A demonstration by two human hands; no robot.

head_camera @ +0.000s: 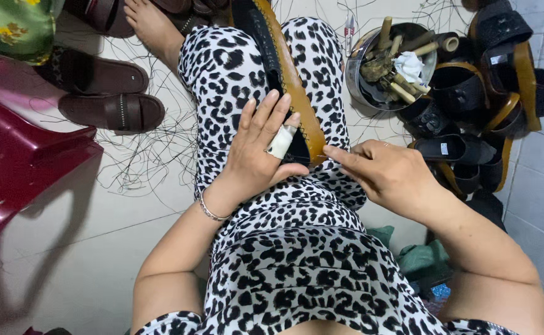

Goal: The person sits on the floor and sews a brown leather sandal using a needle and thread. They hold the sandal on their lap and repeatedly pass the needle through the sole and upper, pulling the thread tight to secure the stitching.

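A sandal [282, 68] with a black upper and a tan stitched sole edge lies along my lap, on the leopard-print cloth. My left hand [260, 146] holds its near end, fingers spread over the black upper; one finger wears a white bandage wrap. A thin bracelet circles that wrist. My right hand [383, 172] is at the sandal's near tip, thumb and forefinger pinched at the stitched tan edge. Whether a needle or thread sits between them is too small to tell.
A metal bowl [360, 87] with wooden-handled tools and a white rag stands at upper right, beside a heap of black and tan sandals [483, 93]. Two brown sandals [107, 93] and loose black threads lie on the floor at left, next to a red plastic stool [17, 155]. Another person's bare foot [151, 28] shows at top.
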